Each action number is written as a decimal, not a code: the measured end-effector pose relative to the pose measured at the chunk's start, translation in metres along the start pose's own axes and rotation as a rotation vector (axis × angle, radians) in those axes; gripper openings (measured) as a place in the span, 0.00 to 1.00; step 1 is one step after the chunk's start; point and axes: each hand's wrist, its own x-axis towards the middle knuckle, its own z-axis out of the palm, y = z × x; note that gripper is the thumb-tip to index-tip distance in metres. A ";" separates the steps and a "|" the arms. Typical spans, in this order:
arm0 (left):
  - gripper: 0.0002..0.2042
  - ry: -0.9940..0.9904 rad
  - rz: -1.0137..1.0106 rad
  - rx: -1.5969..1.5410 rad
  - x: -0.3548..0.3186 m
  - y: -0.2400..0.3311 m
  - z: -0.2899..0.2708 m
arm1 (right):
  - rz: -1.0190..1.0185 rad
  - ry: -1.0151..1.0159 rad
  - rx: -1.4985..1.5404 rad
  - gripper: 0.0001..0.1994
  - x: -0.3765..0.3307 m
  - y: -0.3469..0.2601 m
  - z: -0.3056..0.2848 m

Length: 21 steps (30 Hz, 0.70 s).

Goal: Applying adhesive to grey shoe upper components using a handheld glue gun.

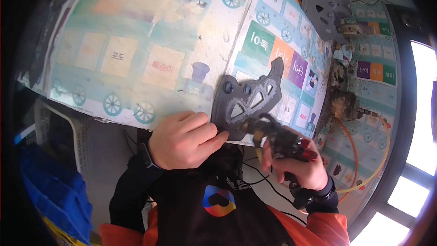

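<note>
My left hand (184,139) pinches the lower edge of a dark grey flat bracket (248,100) with triangular cut-outs and a curved hook at its top. The bracket lies on a table covered with a children's train-pattern mat (136,41). My right hand (296,161) grips a dark hand tool with a red part (282,139), its tip against the bracket's lower right edge.
More grey cut-out brackets (321,4) are stacked at the far right of the table. A yellow hose (378,155) loops at the right near grimy parts (343,102). A white basket (59,127) and blue cloth (50,191) sit at the lower left. Bright windows lie at the right edge.
</note>
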 end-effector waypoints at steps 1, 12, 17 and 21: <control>0.07 -0.004 0.000 0.006 0.000 0.000 -0.001 | -0.073 0.020 0.119 0.19 -0.003 0.001 -0.001; 0.14 0.197 -0.254 -0.053 0.026 0.042 -0.009 | -0.417 0.329 0.234 0.26 -0.028 0.001 -0.009; 0.07 0.269 -0.496 -0.128 0.069 0.053 -0.032 | -0.708 0.409 0.250 0.26 -0.026 0.009 -0.036; 0.15 0.547 -0.692 -0.195 0.100 0.013 -0.084 | -0.770 0.590 0.349 0.24 -0.037 0.031 -0.058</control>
